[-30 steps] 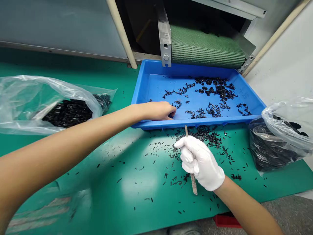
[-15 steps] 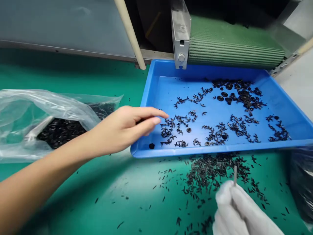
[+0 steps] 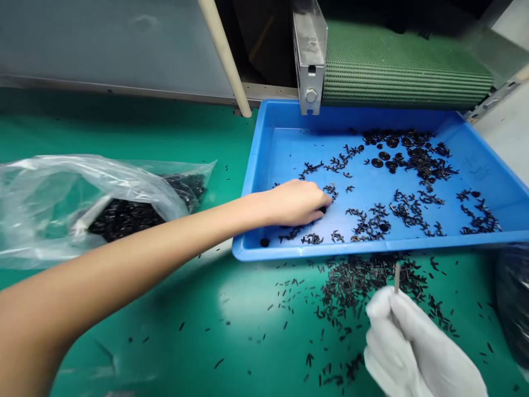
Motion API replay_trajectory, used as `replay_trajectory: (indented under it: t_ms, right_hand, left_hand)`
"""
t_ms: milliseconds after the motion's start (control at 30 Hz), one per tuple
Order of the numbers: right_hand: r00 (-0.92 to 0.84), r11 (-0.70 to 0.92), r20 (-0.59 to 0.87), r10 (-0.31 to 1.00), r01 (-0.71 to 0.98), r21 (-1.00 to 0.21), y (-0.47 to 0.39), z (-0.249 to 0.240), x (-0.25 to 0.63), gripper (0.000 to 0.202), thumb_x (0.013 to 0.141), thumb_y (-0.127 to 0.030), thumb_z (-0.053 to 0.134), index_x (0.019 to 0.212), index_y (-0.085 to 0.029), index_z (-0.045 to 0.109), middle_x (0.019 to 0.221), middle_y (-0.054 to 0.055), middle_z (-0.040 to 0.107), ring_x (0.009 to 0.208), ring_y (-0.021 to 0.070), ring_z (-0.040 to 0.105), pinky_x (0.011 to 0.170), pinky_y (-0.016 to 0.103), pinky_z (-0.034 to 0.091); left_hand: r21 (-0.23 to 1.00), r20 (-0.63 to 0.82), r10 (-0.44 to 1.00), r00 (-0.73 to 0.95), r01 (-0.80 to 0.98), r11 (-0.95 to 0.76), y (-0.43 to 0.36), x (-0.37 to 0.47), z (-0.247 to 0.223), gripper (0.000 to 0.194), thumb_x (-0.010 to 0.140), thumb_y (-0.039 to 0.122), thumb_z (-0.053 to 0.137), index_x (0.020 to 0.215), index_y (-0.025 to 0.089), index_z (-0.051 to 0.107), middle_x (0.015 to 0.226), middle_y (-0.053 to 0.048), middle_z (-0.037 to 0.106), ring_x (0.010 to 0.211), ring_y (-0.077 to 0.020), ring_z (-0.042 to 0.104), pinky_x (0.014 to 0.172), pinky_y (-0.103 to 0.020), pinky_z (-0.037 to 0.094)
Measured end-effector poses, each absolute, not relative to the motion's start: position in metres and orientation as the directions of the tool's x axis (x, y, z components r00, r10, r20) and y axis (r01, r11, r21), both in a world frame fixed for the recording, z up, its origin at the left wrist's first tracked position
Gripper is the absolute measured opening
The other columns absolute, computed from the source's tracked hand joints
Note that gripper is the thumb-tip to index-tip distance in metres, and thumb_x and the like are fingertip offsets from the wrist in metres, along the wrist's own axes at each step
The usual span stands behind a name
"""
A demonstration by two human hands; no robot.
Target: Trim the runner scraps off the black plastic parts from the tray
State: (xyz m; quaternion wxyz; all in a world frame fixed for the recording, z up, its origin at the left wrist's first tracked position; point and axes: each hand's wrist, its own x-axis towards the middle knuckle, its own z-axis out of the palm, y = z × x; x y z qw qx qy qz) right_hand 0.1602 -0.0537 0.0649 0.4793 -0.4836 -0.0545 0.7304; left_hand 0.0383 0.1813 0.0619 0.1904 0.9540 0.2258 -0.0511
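Observation:
My bare left hand (image 3: 300, 203) reaches into the blue tray (image 3: 297, 252), its fingers curled down toward the tray floor. At the fingertips shows a small round black part (image 3: 323, 209), pinched between thumb and forefinger, mostly covered. Small black branched plastic pieces (image 3: 366, 223) lie in clusters around the hand. My right hand (image 3: 407, 336), in a white glove, is closed at the lower right, in front of the tray. From its thumb and forefinger a thin grey metal strip (image 3: 397, 277) points upward; its lower end is hidden in the grip.
Short black offcuts (image 3: 351, 284) are scattered over the green table (image 3: 177, 353) before the tray. A clear plastic bag (image 3: 82, 171) of black parts lies left. Behind hangs a green conveyor belt (image 3: 405, 66) with a metal bracket (image 3: 311, 82). A dark bag (image 3: 512, 298) stands right.
My left hand has moved right, from the tray's left edge down among the black pieces, and its fingers have closed. My right hand still holds the metal strip.

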Motion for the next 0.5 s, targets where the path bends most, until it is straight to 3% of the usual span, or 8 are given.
replay_trajectory:
  t_ms: [100, 200, 333, 500]
  right_hand:
    - [0.103, -0.374, -0.563, 0.82, -0.648, -0.664, -0.05, 0.064, 0.161, 0.029, 0.082, -0.051, 0.062, 0.084, -0.023, 0.065, 0.052, -0.008, 0.03, 0.038, 0.0041, 0.018, 0.037, 0.021, 0.019]
    - [0.214, -0.287, -0.403, 0.89, -0.425, -0.859, -0.048, 0.062, 0.161, 0.03, 0.081, -0.045, 0.066, 0.099, -0.022, 0.064, 0.063, -0.006, 0.047, 0.04, 0.0033, 0.023, 0.037, 0.021, 0.021]
    - [0.011, -0.203, -0.204, 0.979, -0.031, -0.979, -0.052, 0.052, 0.153, 0.022, 0.074, -0.034, 0.072, 0.089, -0.019, 0.067, 0.073, -0.001, 0.06, 0.055, 0.0086, 0.045, 0.05, 0.023, 0.036]
    - [-0.113, -0.181, -0.175, 0.978, -0.049, -0.982, -0.06, 0.045, 0.142, 0.016, 0.074, -0.031, 0.069, 0.083, -0.018, 0.067, 0.073, 0.0, 0.062, 0.059, 0.0108, 0.049, 0.052, 0.024, 0.036]
  left_hand:
    - [0.605, -0.021, 0.582, 0.813, 0.474, -0.64, 0.15, 0.025, 0.081, 0.012, 0.079, 0.022, 0.062, 0.089, 0.014, 0.063, 0.055, 0.004, 0.047, 0.049, -0.0092, 0.041, 0.054, -0.024, 0.032]
    - [0.765, 0.126, 0.69, 0.713, 0.373, -0.525, 0.088, 0.006, 0.087, 0.014, 0.079, 0.025, 0.063, 0.088, 0.015, 0.057, 0.053, 0.008, 0.039, 0.048, -0.0076, 0.036, 0.052, -0.022, 0.031]
    - [0.8, 0.214, 0.745, 0.632, 0.324, -0.505, 0.011, -0.013, 0.062, 0.009, 0.081, 0.022, 0.058, 0.088, 0.017, 0.054, 0.052, 0.01, 0.033, 0.047, -0.0073, 0.032, 0.05, -0.021, 0.029]
    - [0.79, 0.327, 0.787, 0.523, 0.305, -0.531, -0.023, -0.021, 0.028, 0.013, 0.08, 0.015, 0.055, 0.093, 0.019, 0.056, 0.052, 0.01, 0.034, 0.046, -0.0075, 0.032, 0.05, -0.021, 0.028]
